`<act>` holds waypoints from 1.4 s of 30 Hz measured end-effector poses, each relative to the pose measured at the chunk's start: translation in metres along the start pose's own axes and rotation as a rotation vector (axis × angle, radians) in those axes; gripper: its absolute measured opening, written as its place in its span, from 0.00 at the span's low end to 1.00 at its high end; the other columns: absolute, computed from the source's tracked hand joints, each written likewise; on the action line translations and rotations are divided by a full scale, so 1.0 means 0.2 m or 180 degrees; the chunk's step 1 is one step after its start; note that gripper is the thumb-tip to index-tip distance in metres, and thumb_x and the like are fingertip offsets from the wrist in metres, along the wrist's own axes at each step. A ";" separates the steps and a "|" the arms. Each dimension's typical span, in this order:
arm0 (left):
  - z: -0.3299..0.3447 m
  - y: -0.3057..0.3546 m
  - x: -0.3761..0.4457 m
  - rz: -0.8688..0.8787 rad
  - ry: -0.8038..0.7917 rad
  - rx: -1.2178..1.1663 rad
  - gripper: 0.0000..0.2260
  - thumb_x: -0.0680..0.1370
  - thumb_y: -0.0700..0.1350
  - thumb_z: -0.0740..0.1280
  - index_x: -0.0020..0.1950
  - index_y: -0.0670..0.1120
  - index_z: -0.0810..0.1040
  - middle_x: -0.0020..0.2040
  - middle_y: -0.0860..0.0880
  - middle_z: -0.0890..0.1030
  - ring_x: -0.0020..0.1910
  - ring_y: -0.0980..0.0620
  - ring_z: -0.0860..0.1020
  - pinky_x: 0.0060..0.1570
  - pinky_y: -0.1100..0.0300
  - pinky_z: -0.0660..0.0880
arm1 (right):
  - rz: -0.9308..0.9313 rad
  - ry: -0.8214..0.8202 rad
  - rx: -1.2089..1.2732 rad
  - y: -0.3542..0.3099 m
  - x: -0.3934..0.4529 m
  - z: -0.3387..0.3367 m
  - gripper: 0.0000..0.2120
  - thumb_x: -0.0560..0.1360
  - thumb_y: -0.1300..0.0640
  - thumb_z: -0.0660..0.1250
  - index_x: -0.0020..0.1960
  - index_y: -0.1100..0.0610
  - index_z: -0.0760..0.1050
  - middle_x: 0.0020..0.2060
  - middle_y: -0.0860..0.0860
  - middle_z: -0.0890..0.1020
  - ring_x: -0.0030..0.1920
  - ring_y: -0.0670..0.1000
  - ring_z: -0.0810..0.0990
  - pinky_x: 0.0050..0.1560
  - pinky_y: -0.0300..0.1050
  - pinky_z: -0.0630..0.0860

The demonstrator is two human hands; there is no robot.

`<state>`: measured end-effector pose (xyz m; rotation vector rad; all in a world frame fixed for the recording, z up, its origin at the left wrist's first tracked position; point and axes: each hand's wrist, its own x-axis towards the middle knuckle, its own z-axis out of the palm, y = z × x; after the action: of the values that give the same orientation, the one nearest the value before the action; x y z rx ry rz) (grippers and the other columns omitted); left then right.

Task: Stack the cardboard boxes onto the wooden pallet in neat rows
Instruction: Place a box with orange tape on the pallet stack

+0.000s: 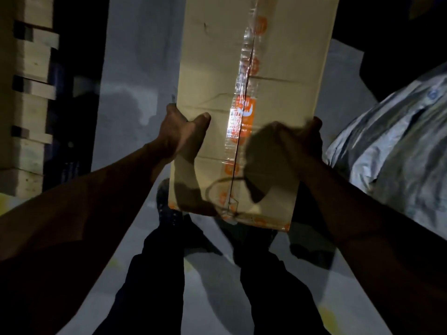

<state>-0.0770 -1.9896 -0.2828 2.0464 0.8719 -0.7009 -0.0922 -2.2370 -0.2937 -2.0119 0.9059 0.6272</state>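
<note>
Two bare forearms reach fwd from the bottom corners, w/ dark trouser legs [154, 274] and a dark shoe [167, 204] below them. Between the arms, a long tan cardboard box [217, 76] is held up off the ground, its length running away from the viewer toward the top edge. Clear packing tape w/ orange printed logos [244, 112] runs down the box's centre seam, glinting in the light.

Box sits between both hands, roughly at its near third: left hand [181, 131] on the left edge, right hand [302, 139] on the right edge. Near end of the box hangs over the legs.

Ground is a pale grey floor [135, 56], w/ faint yellow marks near the bottom. Scene is dim; light falls mainly on the box. At far left, stacked pale wooden pallets [26, 93] stand on edge, slats and blocks visible. At right, a bulky load wrapped in crinkled silver-grey plastic [399, 146]. Upper right is dark, nothing readable.

Left hand grasps the box: thumb lies across the top face, fingers wrap the side out of sight. Right hand is motion-blurred; it clasps the right edge, fingers curled over onto the top, exact finger positions unclear.
</note>
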 end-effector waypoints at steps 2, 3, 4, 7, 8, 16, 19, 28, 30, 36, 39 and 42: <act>0.01 -0.05 0.06 0.0076 -0.0005 -0.0087 0.43 0.65 0.70 0.75 0.70 0.46 0.70 0.60 0.51 0.80 0.57 0.51 0.80 0.57 0.53 0.79 | -0.0071 -0.0005 0.0106 -0.01 0.03 0.01 0.47 0.64 0.38 0.72 0.74 0.60 0.61 0.67 0.59 0.73 0.66 0.61 0.73 0.66 0.56 0.70; 0.02 -0.07 0.08 0.0086 0.0010 -0.0109 0.43 0.63 0.72 0.75 0.68 0.46 0.73 0.59 0.51 0.82 0.55 0.51 0.81 0.55 0.53 0.81 | -0.0052 -0.0009 0.0119 -0.02 0.02 0.01 0.48 0.63 0.37 0.72 0.74 0.60 0.61 0.67 0.59 0.73 0.66 0.60 0.73 0.66 0.55 0.70; 0.02 -0.08 0.08 0.0051 -0.0011 -0.0153 0.38 0.65 0.69 0.75 0.65 0.46 0.76 0.56 0.51 0.83 0.53 0.52 0.82 0.52 0.56 0.81 | -0.0073 0.0006 0.0168 -0.02 0.02 0.01 0.49 0.62 0.36 0.72 0.74 0.60 0.61 0.67 0.58 0.73 0.66 0.60 0.73 0.66 0.54 0.71; 0.04 -0.07 0.10 -0.0045 -0.0021 -0.0438 0.14 0.75 0.56 0.74 0.54 0.49 0.78 0.45 0.56 0.81 0.43 0.61 0.79 0.37 0.71 0.77 | -0.0078 0.0116 0.0251 0.01 0.04 0.02 0.49 0.59 0.34 0.71 0.73 0.57 0.62 0.64 0.55 0.75 0.63 0.57 0.75 0.63 0.53 0.73; 0.04 -0.06 0.10 -0.0078 -0.0023 -0.0513 0.10 0.76 0.54 0.73 0.51 0.50 0.78 0.43 0.57 0.80 0.41 0.62 0.79 0.34 0.72 0.76 | -0.0105 0.0089 0.0217 0.01 0.05 0.01 0.47 0.61 0.35 0.73 0.72 0.56 0.62 0.62 0.53 0.75 0.61 0.55 0.75 0.61 0.50 0.72; -0.10 -0.03 0.01 0.0020 -0.0019 -0.0648 0.10 0.76 0.55 0.73 0.45 0.51 0.78 0.42 0.51 0.81 0.41 0.53 0.80 0.43 0.59 0.79 | -0.0290 0.0217 -0.0117 -0.05 -0.08 -0.03 0.42 0.69 0.38 0.74 0.73 0.54 0.59 0.57 0.50 0.72 0.58 0.53 0.73 0.55 0.45 0.70; -0.24 0.03 -0.08 0.0112 0.0096 -0.0547 0.13 0.73 0.60 0.74 0.45 0.51 0.80 0.43 0.51 0.83 0.45 0.49 0.83 0.48 0.55 0.81 | -0.0294 0.0285 -0.0163 -0.16 -0.23 -0.08 0.45 0.70 0.36 0.72 0.76 0.55 0.56 0.69 0.54 0.70 0.69 0.58 0.70 0.64 0.48 0.67; -0.91 0.45 -0.62 0.0413 0.0523 -0.0069 0.40 0.60 0.80 0.66 0.52 0.46 0.81 0.48 0.45 0.84 0.47 0.43 0.82 0.47 0.52 0.81 | -0.0467 0.0704 -0.0242 -0.75 -0.95 -0.43 0.41 0.69 0.30 0.68 0.69 0.59 0.65 0.63 0.60 0.76 0.61 0.63 0.76 0.60 0.54 0.74; -1.13 0.57 -0.80 0.0531 0.0696 0.0100 0.42 0.61 0.80 0.63 0.52 0.44 0.81 0.48 0.42 0.83 0.47 0.41 0.81 0.42 0.55 0.76 | -0.0558 0.0784 -0.0198 -0.92 -1.17 -0.52 0.40 0.70 0.31 0.68 0.68 0.59 0.66 0.63 0.60 0.76 0.62 0.63 0.76 0.57 0.51 0.72; -1.68 0.75 -1.28 0.0900 0.0977 0.0284 0.41 0.66 0.79 0.62 0.49 0.40 0.80 0.47 0.37 0.82 0.44 0.39 0.81 0.38 0.55 0.69 | -0.0792 0.1110 -0.0131 -1.28 -1.80 -0.70 0.39 0.69 0.29 0.66 0.66 0.58 0.67 0.61 0.59 0.77 0.59 0.63 0.76 0.53 0.50 0.73; -1.92 0.77 -1.51 0.1092 0.1082 0.0354 0.40 0.65 0.80 0.61 0.52 0.44 0.82 0.47 0.39 0.82 0.46 0.41 0.79 0.41 0.54 0.73 | -0.0926 0.1210 -0.0163 -1.42 -2.08 -0.78 0.41 0.70 0.30 0.66 0.67 0.61 0.66 0.62 0.62 0.76 0.61 0.65 0.75 0.55 0.53 0.71; -2.10 0.73 -1.73 0.1141 0.1193 0.0141 0.42 0.63 0.81 0.61 0.54 0.45 0.81 0.51 0.46 0.83 0.50 0.43 0.80 0.56 0.47 0.77 | -0.1051 0.1237 -0.0226 -1.50 -2.35 -0.83 0.42 0.71 0.30 0.66 0.69 0.62 0.65 0.64 0.64 0.75 0.63 0.66 0.73 0.57 0.54 0.71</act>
<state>-0.1029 -1.8258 0.2563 2.3338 0.6636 -0.1434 -0.1311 -2.0808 0.2640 -2.3263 0.7487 0.0854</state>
